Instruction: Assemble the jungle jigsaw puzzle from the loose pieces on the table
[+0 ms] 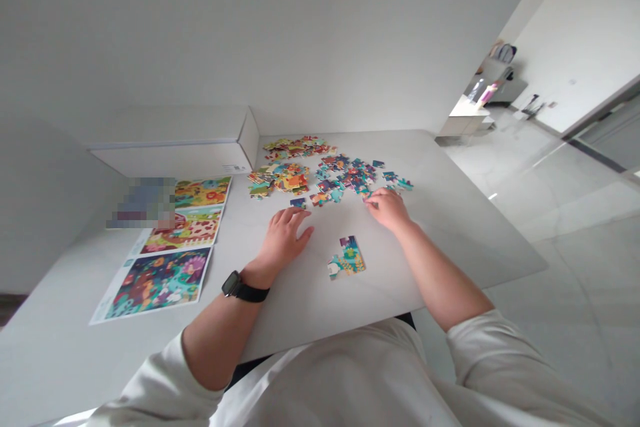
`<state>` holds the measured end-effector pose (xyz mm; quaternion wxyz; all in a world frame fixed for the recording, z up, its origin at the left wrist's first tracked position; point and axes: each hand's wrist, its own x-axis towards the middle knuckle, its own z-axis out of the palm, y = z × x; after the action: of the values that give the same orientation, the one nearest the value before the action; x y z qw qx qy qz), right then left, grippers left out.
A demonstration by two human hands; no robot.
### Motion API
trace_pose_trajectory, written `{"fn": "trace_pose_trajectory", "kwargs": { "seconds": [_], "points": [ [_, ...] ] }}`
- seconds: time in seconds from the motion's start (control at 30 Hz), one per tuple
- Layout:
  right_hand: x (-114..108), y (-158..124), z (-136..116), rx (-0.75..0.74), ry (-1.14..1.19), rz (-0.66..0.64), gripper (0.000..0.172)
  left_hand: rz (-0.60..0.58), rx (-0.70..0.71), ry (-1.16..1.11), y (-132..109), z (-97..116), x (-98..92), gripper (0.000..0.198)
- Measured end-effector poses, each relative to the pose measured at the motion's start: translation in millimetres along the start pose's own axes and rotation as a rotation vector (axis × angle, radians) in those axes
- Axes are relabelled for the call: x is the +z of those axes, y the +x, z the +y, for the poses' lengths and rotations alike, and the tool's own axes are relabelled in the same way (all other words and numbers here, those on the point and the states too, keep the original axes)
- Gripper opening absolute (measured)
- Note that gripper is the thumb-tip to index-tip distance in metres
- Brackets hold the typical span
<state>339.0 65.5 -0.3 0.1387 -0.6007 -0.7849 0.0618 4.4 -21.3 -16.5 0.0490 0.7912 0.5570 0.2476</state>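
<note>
**Both hands down among the jigsaw pieces at the white bench**

There we had it, the white bench (450,213) laid out from the left with three printed picture sheets (159,283) in a slanted line, a white box (175,143) lying behind them and a pixelated patch covering whatever sat at their top end. Next came the left hand (284,238), a black watch (231,283) on its wrist, flat on the bench with its grip open, fingers spread and holding nothing. A small dark jigsaw piece (298,203) lay just beyond those fingers. Further out sat a heap of jigsaw pieces (278,179), with a second heap (295,147) behind it. Between the hands, nearer the person, lay a joined cluster of pieces (347,257), touching neither hand. Then the right hand (389,209), its grip loosely curved, had its fingertips at the edge of a scattered spread of pieces (350,177); whether it pinched one, you could not tell from here. Those pieces looked like thin, light, stiff card, likely to skate on that smooth top, so the edges looked the place to take hold. The joined cluster looked liable to part if lifted by one end.
</note>
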Motion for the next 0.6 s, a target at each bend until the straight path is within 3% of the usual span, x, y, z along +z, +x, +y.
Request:
{"fn": "trace_pose_trajectory", "kwargs": {
  "seconds": [0.27, 0.4, 0.6],
  "points": [
    [-13.5, 2.8, 23.1, 0.14, -0.041, 0.037, 0.031, -0.283, 0.428, -0.192, -13.4, 45.0, -3.4, 0.043],
    [-15.5, 3.9, 30.0, 0.144, -0.047, 0.043, 0.036, -0.368, 0.499, -0.182, -19.1, 57.4, 1.7, 0.043],
    [-7.3, 2.2, 16.6, 0.046, -0.027, -0.024, 0.035, -0.379, 0.506, -0.169, -21.8, 53.6, 5.7, 0.041]
  ]
}}
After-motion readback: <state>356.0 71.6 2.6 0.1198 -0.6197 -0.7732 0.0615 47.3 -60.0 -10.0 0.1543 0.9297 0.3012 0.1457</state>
